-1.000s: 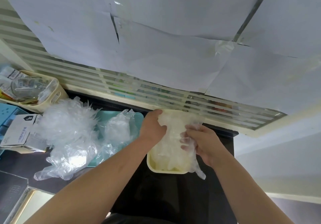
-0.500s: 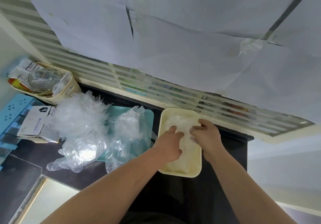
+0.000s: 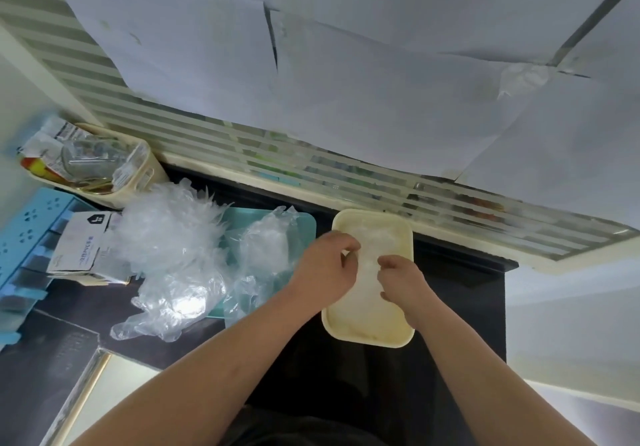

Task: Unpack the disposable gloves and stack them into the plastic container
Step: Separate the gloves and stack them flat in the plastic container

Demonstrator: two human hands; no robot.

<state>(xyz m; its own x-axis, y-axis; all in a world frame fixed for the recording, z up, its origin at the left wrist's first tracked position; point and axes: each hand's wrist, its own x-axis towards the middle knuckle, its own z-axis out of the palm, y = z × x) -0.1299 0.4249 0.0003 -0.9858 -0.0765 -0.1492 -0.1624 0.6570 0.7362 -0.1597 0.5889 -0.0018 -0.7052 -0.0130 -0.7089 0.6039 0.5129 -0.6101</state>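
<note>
Left hand: my left hand [image 3: 325, 269] hangs over the left side of the container [image 3: 408, 238], fingers [image 3: 348, 245] curled with the tips down on the gloves [image 3: 369, 274]. I cannot tell whether they pinch the film or only press it.
Right hand: my right hand [image 3: 403, 281] mirrors it, fingers [image 3: 385, 261] curled in toward the left ones. Its hold is just as unclear.
Gloves: the stack lies in the container, directly under and between my fingertips, and reaches past them to the far rim.
Why both hands: thin film springs up, so I judge the two sets of tips work close together to flatten and square the top glove.
Loose pile: a loose pile [image 3: 169, 238] of clear gloves lies well to the left of my left fingers, handy for the next pick.
Bag: a clear bag [image 3: 268, 243] on a teal mat [image 3: 306, 226] lies just left of my left knuckles.
Box: a small box [image 3: 81, 250] lies beyond the pile, farthest from my fingers.
Risk: the film may cling to my fingertips as I lift them off.
</note>
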